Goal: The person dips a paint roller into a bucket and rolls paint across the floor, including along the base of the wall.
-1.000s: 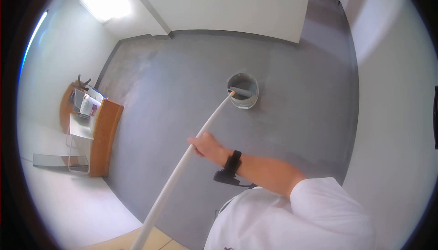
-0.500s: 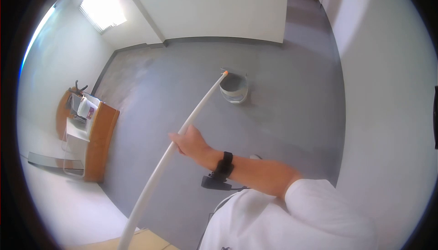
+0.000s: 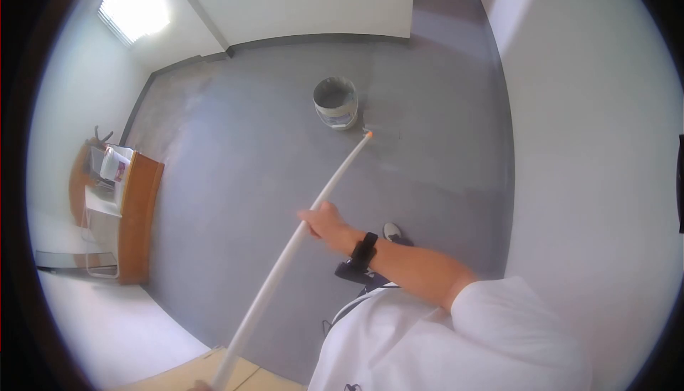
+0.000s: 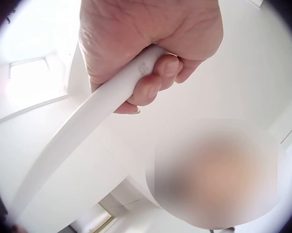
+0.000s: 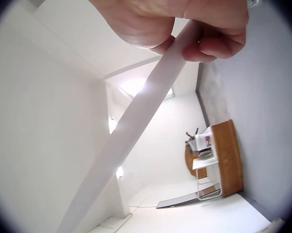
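Note:
A long white pole (image 3: 274, 273) with an orange tip slants across the head view. My right hand (image 3: 329, 225) grips it partway along, fingers curled round the shaft, as the right wrist view shows. My left hand (image 4: 150, 34) holds the pole near its near end; in the head view only a sliver of that hand shows at the bottom edge. The orange tip (image 3: 369, 134) appears just right of a white bucket (image 3: 335, 117), close over the grey floor. A paint roller at the tip blends into the floor and is barely visible. The bucket's inside looks coated in grey.
Grey floor (image 3: 235, 177) spreads around the bucket, with a paler patch (image 3: 174, 91) at the far left. A wooden cabinet (image 3: 140, 220) with things piled beside it stands at the left wall. White walls (image 3: 591, 177) bound both sides. My shoe (image 3: 392, 231) shows below the pole.
The paint roller has come up off the bucket's opening, passed its far left rim and moved over to the right side. The head view has shifted; the bucket now sits further left and higher.

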`<act>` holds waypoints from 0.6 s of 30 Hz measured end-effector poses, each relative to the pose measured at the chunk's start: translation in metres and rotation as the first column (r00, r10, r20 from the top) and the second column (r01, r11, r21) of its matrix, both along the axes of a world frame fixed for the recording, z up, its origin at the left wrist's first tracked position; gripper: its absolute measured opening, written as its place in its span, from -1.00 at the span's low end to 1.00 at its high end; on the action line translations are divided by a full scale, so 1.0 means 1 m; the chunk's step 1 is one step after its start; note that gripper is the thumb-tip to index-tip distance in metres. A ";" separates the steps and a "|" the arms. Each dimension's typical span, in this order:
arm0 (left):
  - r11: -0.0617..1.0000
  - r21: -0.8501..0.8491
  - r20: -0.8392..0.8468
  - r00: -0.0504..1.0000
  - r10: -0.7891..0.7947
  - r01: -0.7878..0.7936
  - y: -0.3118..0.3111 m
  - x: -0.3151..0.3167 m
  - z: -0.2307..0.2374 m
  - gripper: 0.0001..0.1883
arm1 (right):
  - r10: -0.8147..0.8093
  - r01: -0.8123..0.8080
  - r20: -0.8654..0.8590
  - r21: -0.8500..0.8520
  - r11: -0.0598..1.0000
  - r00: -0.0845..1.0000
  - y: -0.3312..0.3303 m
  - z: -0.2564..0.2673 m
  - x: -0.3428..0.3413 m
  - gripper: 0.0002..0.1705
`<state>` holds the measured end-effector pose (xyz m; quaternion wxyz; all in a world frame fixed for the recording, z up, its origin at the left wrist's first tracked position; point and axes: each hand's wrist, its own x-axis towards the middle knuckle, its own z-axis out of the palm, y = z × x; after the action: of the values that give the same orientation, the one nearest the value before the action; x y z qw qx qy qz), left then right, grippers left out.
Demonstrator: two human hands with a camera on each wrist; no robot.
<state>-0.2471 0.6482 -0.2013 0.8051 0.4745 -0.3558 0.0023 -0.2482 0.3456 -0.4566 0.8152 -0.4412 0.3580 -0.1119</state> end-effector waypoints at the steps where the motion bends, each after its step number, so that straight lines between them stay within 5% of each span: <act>1: 0.994 0.112 0.035 0.999 0.014 -0.018 0.002 0.001 -0.004 -0.65 | 0.001 -0.001 -0.004 0.002 1.000 1.000 0.000 -0.015 0.000 -0.67; 4: 0.897 0.432 0.149 0.988 0.030 -0.092 0.012 0.005 -0.015 -0.72 | -0.019 0.016 0.030 0.120 0.993 0.999 0.000 -0.057 0.001 -0.70; 8: 0.586 0.780 0.285 0.958 -0.023 -0.218 0.021 0.008 -0.023 -0.76 | -0.032 0.037 -0.027 0.229 0.973 0.999 0.012 -0.083 -0.005 -0.74; 9: 0.583 0.782 0.286 0.958 -0.023 -0.220 0.016 0.006 -0.021 -0.76 | -0.035 0.038 -0.017 0.253 0.967 0.999 0.015 -0.083 -0.006 -0.75; 11: 0.718 0.687 -0.001 0.988 -0.156 0.114 0.001 0.009 -0.015 -0.76 | -0.005 0.020 -0.057 0.261 0.965 0.998 0.022 -0.080 -0.010 -0.76; 12: 0.716 0.688 0.001 0.987 -0.163 0.118 0.002 0.014 -0.012 -0.76 | 0.024 0.004 -0.100 0.264 0.965 0.995 0.023 -0.080 -0.011 -0.77; 14: 0.329 0.938 0.225 0.914 -0.336 -0.110 0.011 0.021 -0.009 -0.80 | -0.028 0.053 -0.093 0.283 0.958 0.995 0.022 -0.086 -0.009 -0.78; 15: 0.328 0.938 0.224 0.914 -0.339 -0.108 0.003 0.015 -0.011 -0.80 | -0.077 0.100 -0.087 0.304 0.948 0.993 0.024 -0.090 -0.009 -0.80; 17: 0.849 0.501 -0.128 0.985 -0.118 0.167 -0.034 0.005 -0.019 -0.69 | -0.117 0.139 -0.095 0.280 0.950 0.989 0.017 -0.084 -0.008 -0.79; 18: 0.848 0.500 -0.131 0.983 -0.125 0.175 -0.037 0.011 -0.018 -0.69 | -0.152 0.173 -0.100 0.258 0.950 0.983 0.013 -0.077 -0.008 -0.79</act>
<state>-0.2362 0.6108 -0.2192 0.6646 0.6406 -0.3416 -0.1769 -0.2560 0.3591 -0.5337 0.8403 -0.3009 0.4368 -0.1120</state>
